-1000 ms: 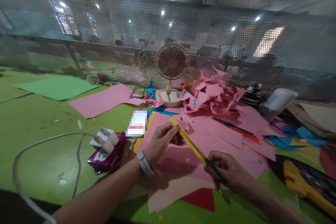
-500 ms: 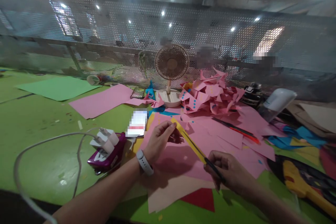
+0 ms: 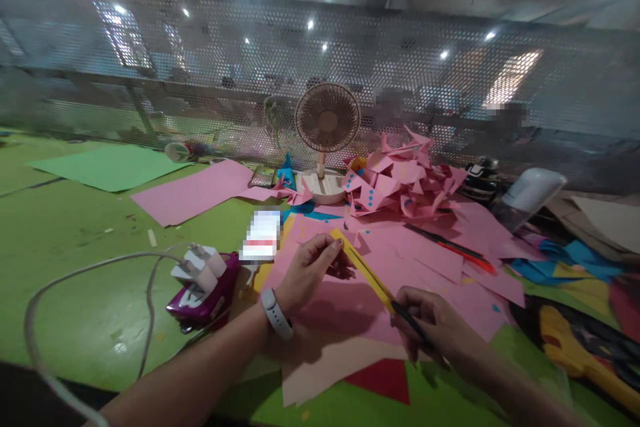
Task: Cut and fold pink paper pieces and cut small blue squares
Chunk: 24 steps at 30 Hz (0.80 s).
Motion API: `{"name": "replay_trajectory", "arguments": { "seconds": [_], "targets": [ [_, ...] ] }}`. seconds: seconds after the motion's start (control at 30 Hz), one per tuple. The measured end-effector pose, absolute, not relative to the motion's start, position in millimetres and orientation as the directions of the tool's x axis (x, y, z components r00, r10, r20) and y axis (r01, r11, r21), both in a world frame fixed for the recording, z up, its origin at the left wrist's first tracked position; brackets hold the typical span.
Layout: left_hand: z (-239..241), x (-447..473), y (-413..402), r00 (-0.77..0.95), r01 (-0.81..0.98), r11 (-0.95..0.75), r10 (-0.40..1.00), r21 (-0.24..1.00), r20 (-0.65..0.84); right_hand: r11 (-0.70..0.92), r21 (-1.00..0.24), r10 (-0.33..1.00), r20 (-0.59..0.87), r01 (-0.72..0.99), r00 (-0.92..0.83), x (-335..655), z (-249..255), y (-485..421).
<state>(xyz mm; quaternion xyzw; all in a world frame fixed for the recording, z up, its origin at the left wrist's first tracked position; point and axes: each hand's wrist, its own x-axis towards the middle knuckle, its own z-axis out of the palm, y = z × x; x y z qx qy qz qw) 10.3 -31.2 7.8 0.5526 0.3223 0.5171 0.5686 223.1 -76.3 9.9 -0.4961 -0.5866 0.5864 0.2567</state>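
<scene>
The left hand (image 3: 313, 273) pinches the far end of a yellow paper strip (image 3: 364, 272) between its thumb and finger. The right hand (image 3: 425, 323) is curled around the black handle of the scissors (image 3: 409, 321). A thin dark line, which looks like a blade, runs along the strip. The strip slants between the two hands, above the pink paper (image 3: 350, 313). I cannot tell how far it has been cut. A white watch band (image 3: 276, 313) goes around the left wrist.

Under the arms, on the green desk (image 3: 100, 300), a peach sheet (image 3: 320, 370) pokes out near the front, and a bit of red paper (image 3: 387, 380) peeks from under it. A phone (image 3: 263, 237) with a bright, blurry screen lies past the left wrist. Near it is a purple box (image 3: 227, 280) with white plugs (image 3: 203, 270) on top and a pale cord (image 3: 35, 307) looping beside it.

At the back stands a round fan (image 3: 327, 119), in front of a metal wall full of little holes (image 3: 225, 33). Just to the right of the fan is a big heap of folded pink paper (image 3: 400, 180). Far to the left lies a green sheet (image 3: 113, 167), with a pink sheet (image 3: 195, 193) near it. On the right side are blue scraps (image 3: 590, 260) and a yellow and black tool (image 3: 563, 340).
</scene>
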Motion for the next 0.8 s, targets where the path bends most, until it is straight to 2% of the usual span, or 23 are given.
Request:
{"name": "replay_trajectory", "arguments": {
  "seconds": [0.8],
  "targets": [
    [8, 12, -32, 0.290, -0.235, -0.136, 0.935, 0.962, 0.203, -0.157, -0.964, 0.892, -0.232, 0.217, -0.387, 226, -3, -74]
  ]
}}
